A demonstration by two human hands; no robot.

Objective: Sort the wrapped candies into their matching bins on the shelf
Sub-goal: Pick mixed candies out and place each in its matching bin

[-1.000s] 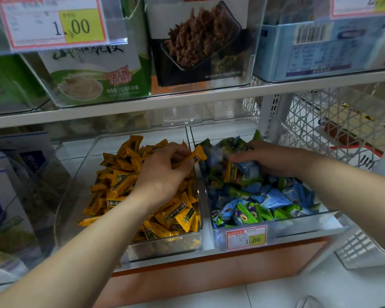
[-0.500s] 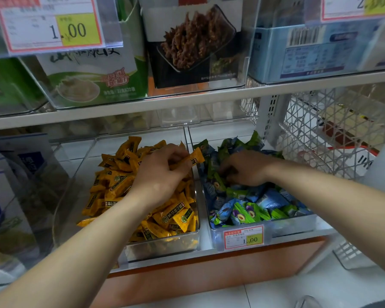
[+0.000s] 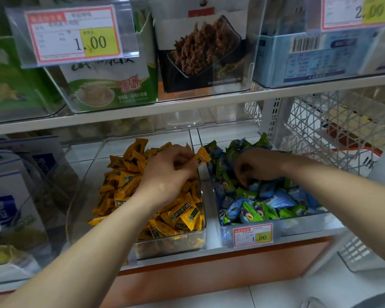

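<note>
Pinching an orange candy (image 3: pixel 201 156) that juts right of its fingertips, the left hand (image 3: pixel 167 172) hovers over the orange-candy bin (image 3: pixel 165 248) while the right hand (image 3: pixel 258 167) curls into blue-green candies (image 3: pixel 276 201), grip unclear.

Left hand (image 3: pixel 167 174) pinches an orange candy (image 3: pixel 201 157) over the orange bin (image 3: pixel 171 246); at its three o'clock, right hand (image 3: pixel 258 167) digs into the blue bin (image 3: pixel 298 225).

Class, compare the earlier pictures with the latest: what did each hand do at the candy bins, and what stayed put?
The right hand curled its outstretched fingers and dug into the blue and green candies; whether it grips one is hidden. The left hand still pinches an orange candy over the left bin; nothing else moved.
</note>
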